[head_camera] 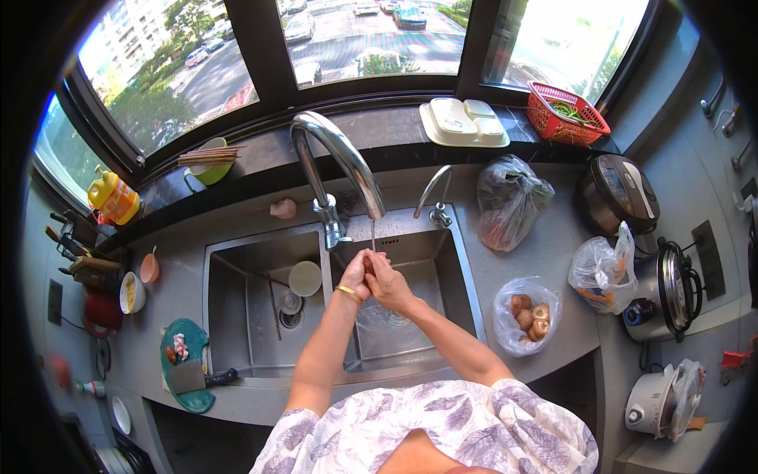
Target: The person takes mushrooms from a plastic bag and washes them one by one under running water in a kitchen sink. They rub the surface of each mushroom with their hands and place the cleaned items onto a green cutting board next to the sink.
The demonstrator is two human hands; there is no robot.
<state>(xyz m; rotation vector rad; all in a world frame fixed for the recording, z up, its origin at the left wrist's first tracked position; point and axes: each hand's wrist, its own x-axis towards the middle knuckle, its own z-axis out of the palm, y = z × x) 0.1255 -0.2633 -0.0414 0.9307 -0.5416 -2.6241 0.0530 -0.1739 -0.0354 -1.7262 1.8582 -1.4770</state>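
Note:
Water runs from the tall chrome faucet (337, 139) onto my two hands, which are cupped together over the right basin of the steel double sink (426, 284). My left hand (356, 274), with a gold-coloured bangle at the wrist, presses against my right hand (386, 283). Something brownish seems to show between the fingers, but the hands hide most of it and I cannot tell what it is. In the left basin lie a pale bowl (305, 278), chopsticks (273, 305) and a drain strainer (290, 303).
Left of the sink, a cleaver (192, 377) lies on a teal cutting board (189, 340) beside pieces of meat (180, 346). Rightward are a bag of mushrooms (530, 319), a bag of vegetables (512, 204) and a rice cooker (616, 192). A red basket (565, 127) stands on the sill.

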